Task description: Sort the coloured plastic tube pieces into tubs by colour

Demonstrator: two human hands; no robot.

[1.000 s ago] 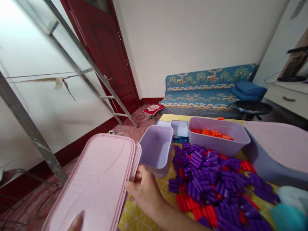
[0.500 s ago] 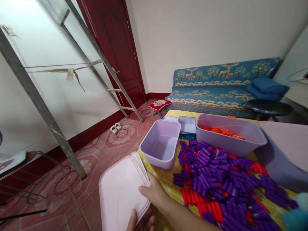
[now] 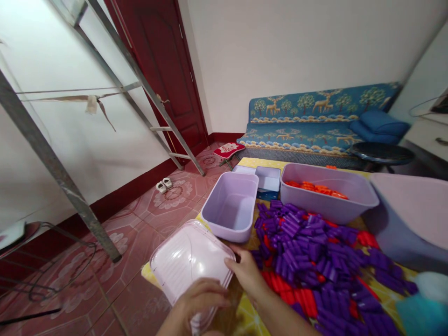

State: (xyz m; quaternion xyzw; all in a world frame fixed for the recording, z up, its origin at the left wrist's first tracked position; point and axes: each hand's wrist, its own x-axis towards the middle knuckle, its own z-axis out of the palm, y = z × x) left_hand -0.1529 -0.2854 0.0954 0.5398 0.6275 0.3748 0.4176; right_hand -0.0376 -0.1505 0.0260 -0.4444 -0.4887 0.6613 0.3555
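Yellow patterned cloth covers the worktop (image 3: 385, 295), heaped with purple tubes (image 3: 315, 247). At its near corner, the left hand (image 3: 196, 301) and right hand (image 3: 249, 274) both grip a pink lid (image 3: 187, 259). Red floor tiles (image 3: 140, 219), a ladder (image 3: 63, 177) and a blue sofa (image 3: 308, 122) surround them.

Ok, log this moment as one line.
left hand: on pink lid | right hand: grips lid edge | empty purple bin beyond | purple and red pieces beside

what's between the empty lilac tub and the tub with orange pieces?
Head view: the far end of the purple pieces pile fills the gap between empty lilac tub and orange-piece tub; a small open box sits behind it.
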